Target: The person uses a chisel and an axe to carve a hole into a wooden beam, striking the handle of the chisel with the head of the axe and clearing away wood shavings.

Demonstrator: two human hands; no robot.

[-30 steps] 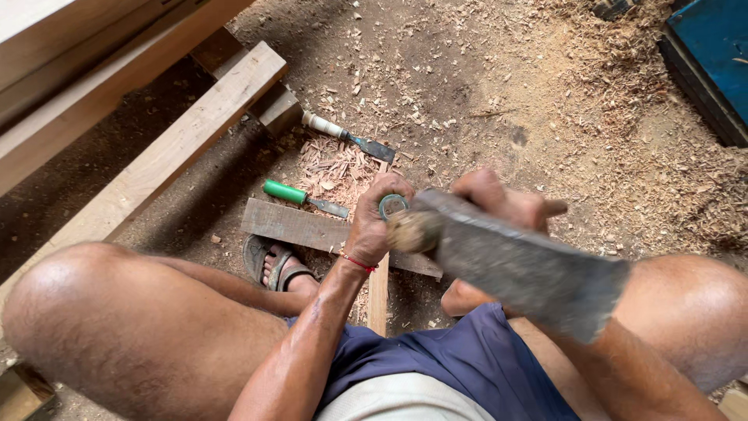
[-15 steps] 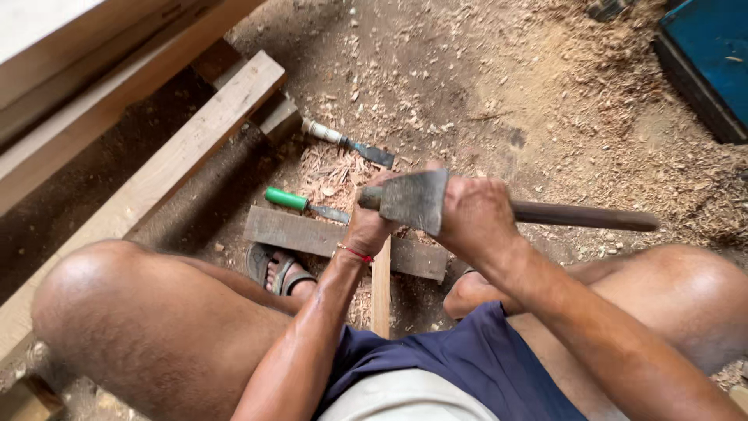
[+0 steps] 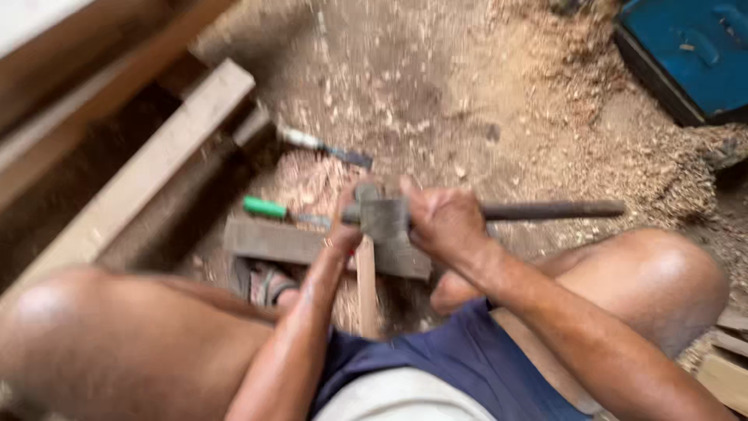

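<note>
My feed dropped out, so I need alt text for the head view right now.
A seated person's right hand grips a hatchet near its head, over a narrow wooden stick that the left hand steadies on a plank. A green-handled tool and a chisel lie on the sawdust-covered ground. The image is blurred.

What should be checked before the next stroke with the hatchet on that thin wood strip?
1. Right hand grips the hatchet near its head: ok.
2. Left hand steadies the wood strip, close to the blade: not ok.
3. Strip rests on the wooden block: ok.
4. Sandalled foot sits beside the block: not ok.
5. Green-handled chisel lies apart: ok.
6. Blade contact point: cannot tell, blurred.
</note>
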